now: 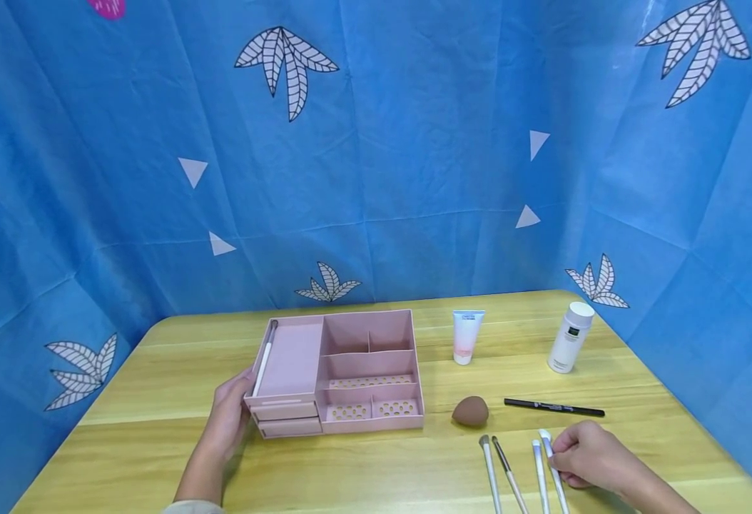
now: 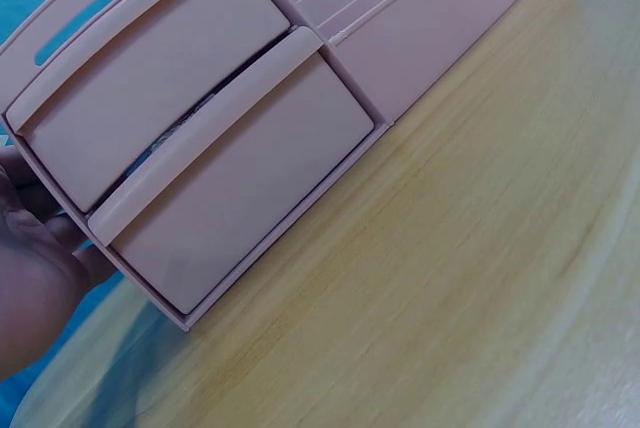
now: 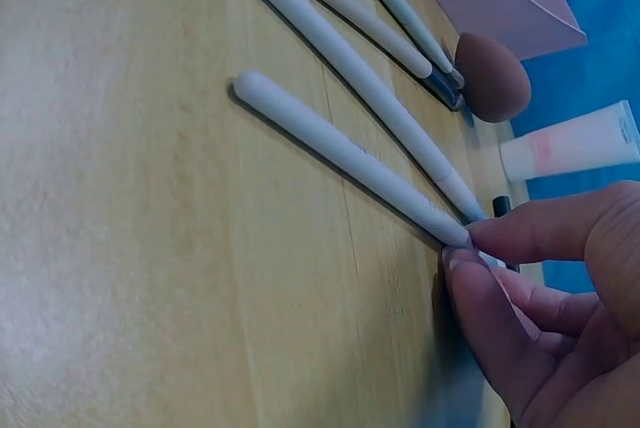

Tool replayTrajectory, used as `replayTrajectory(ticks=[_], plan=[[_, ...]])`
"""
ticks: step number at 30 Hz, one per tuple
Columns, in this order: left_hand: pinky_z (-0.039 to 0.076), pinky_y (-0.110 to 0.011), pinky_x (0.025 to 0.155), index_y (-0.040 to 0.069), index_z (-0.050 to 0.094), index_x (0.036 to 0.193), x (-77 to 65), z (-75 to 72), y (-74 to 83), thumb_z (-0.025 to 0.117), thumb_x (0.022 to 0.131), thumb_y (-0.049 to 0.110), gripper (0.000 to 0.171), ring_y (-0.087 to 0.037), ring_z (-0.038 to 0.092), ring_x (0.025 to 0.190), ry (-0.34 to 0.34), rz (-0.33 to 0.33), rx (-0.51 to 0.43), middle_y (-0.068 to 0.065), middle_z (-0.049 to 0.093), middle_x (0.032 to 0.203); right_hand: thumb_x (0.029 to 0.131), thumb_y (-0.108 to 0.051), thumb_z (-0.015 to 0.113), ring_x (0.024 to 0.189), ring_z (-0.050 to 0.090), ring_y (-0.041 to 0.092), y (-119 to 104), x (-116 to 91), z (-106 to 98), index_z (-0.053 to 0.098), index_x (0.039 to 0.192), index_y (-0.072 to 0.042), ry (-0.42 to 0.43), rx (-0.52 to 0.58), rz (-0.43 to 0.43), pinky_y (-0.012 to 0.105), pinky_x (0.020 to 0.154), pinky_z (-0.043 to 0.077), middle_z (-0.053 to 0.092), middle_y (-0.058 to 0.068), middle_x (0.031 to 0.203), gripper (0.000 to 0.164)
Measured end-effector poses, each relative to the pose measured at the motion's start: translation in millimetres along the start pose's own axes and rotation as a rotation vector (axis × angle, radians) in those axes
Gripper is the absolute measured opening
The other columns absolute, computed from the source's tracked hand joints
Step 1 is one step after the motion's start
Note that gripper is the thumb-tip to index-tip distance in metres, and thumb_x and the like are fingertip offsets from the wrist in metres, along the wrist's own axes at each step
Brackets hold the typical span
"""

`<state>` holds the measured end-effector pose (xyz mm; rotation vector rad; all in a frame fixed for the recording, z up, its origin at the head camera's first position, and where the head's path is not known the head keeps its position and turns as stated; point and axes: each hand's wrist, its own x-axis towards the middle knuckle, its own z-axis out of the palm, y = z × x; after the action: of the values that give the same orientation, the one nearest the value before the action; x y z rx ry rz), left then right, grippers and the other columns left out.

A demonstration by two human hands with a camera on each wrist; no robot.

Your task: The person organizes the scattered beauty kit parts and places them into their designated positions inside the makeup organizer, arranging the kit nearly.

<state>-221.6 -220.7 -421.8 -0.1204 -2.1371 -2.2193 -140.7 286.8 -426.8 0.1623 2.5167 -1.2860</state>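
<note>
My right hand (image 1: 594, 457) pinches a white makeup brush (image 3: 345, 158) between thumb and fingertips, near the brush's head end. The handle lies along the tabletop in the right wrist view. Just left of it lies another white makeup brush (image 1: 541, 475). On the left, my left hand (image 1: 227, 414) rests against the side of a pink makeup organizer (image 1: 295, 357); its fingers are partly hidden behind that wall in the left wrist view. One makeup brush (image 1: 263, 368) lies in the narrow slot along the organizer's left edge. Both front drawers (image 2: 240, 168) are pushed in.
Two more makeup brushes (image 1: 490, 471) lie left of the white pair. Behind them are a brown makeup sponge (image 1: 471, 412) and a black pencil-like stick (image 1: 552, 407). A small tube (image 1: 466, 339) and a white bottle (image 1: 568, 346) stand farther back, before a blue curtain (image 1: 414, 143).
</note>
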Motion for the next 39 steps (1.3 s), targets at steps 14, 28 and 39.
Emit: replayTrajectory(ticks=[14,28,39], plan=[[0.048,-0.016,0.09,-0.015,0.032,0.137,1.7,1.3,-1.1,0.033,0.102,0.019,0.049,0.001,0.058,0.102,-0.014,0.027,-0.021,0.015,0.061,0.108,0.075,0.0,0.064,0.058,0.056,0.015,-7.6,4.6,7.9,0.06,0.076,0.001,0.111,-0.1,0.131,0.025,0.051,0.051,0.058,0.007,0.068,0.004],[0.047,-0.017,0.091,-0.011,0.035,0.138,0.6,-0.6,0.4,0.033,0.101,0.021,0.049,0.001,0.058,0.102,0.004,-0.022,0.021,-0.001,0.059,0.122,0.071,-0.001,0.063,0.057,0.054,0.015,-9.3,4.8,8.2,0.06,0.073,0.0,0.128,-0.126,0.131,0.025,0.051,0.051,0.057,0.006,0.066,0.004],[0.049,-0.019,0.088,-0.012,0.035,0.137,0.5,-0.5,0.8,0.034,0.102,0.023,0.05,-0.002,0.06,0.099,0.001,-0.023,0.006,0.008,0.064,0.107,0.074,-0.004,0.063,0.057,0.054,0.014,-8.3,5.4,7.4,0.06,0.075,0.0,0.113,-0.12,0.136,0.026,0.052,0.051,0.057,0.006,0.066,0.005]])
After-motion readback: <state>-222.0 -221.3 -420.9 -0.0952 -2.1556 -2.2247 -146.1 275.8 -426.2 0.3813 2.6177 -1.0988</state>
